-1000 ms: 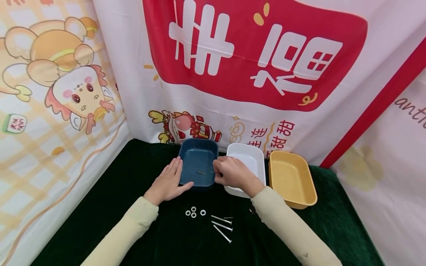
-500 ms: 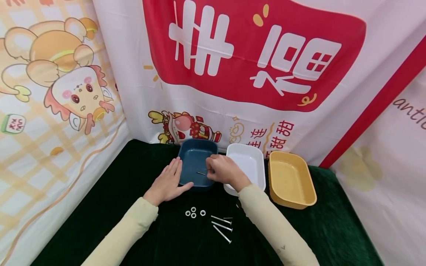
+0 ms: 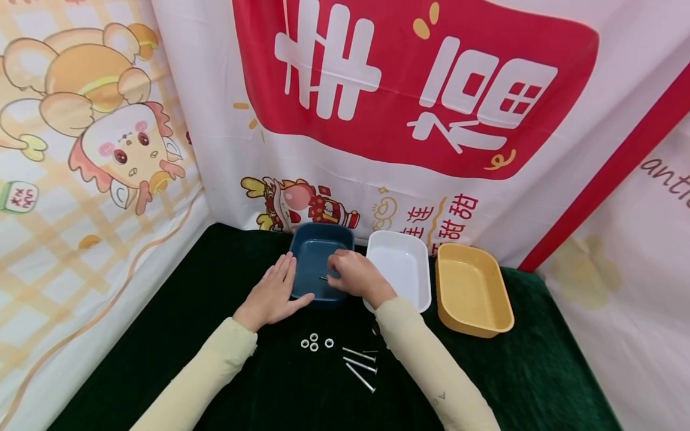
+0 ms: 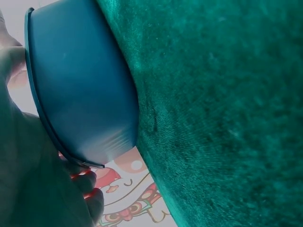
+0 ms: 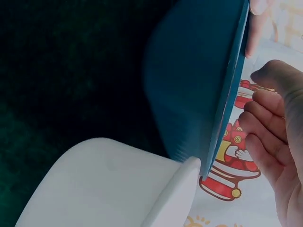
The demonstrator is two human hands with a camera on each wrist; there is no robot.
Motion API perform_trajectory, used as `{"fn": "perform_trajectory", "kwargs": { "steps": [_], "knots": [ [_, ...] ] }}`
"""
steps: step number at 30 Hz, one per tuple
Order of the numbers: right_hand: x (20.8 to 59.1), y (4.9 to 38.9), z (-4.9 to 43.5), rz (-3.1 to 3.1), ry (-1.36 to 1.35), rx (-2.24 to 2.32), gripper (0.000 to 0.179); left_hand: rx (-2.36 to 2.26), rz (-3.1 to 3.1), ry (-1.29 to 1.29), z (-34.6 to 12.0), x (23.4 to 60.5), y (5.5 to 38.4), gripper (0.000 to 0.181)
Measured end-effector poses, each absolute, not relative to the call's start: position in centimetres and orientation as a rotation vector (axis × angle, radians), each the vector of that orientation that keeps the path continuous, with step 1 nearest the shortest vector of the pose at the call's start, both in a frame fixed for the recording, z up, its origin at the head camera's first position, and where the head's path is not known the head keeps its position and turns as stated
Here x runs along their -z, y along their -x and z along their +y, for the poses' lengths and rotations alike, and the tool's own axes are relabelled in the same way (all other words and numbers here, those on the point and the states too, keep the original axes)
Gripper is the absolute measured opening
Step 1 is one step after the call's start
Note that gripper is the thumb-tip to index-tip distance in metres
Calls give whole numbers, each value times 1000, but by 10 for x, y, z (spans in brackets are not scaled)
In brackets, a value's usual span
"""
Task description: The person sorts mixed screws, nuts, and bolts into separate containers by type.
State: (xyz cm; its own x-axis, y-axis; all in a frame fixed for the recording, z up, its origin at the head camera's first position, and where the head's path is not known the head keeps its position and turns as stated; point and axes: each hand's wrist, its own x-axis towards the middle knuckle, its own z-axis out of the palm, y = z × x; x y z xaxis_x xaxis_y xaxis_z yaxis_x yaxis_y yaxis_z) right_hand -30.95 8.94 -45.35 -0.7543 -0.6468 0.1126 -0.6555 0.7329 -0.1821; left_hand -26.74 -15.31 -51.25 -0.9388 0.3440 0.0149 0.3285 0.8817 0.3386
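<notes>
My left hand (image 3: 272, 294) rests with straight fingers against the left rim of a blue tray (image 3: 318, 247), its thumb at the front edge. Inside that tray lies a small thin screw-like piece (image 3: 323, 278). Over the tray's right side is my right hand (image 3: 356, 274), thumb and index finger slightly apart. In the right wrist view, the right hand's fingers (image 5: 265, 127) are loosely curled and nothing shows between them. Several hex nuts (image 3: 314, 346) lie on the dark green cloth, beside three long bolts (image 3: 359, 364) and a thinner, shorter screw or nail (image 3: 370, 351).
A white tray (image 3: 401, 269) stands right of the blue one, partly behind my right wrist. Further right is a yellow tray (image 3: 474, 293). Printed cloth walls (image 3: 334, 149) rise behind and at both sides. A small dark thing (image 3: 375, 329) peeks out beside the right sleeve.
My right hand has moved left from the blue tray's right rim to over its inside. A thin piece seen at its fingertips earlier no longer shows. My left hand has stayed in place.
</notes>
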Motion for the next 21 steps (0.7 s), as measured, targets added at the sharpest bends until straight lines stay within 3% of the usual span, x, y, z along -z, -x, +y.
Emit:
{"fn": "perform_trajectory", "kwargs": {
  "steps": [21],
  "knots": [
    [407, 273, 145, -2753, -1173, -320, 22, -521, 3016, -535, -152, 512, 265, 107]
  ]
}}
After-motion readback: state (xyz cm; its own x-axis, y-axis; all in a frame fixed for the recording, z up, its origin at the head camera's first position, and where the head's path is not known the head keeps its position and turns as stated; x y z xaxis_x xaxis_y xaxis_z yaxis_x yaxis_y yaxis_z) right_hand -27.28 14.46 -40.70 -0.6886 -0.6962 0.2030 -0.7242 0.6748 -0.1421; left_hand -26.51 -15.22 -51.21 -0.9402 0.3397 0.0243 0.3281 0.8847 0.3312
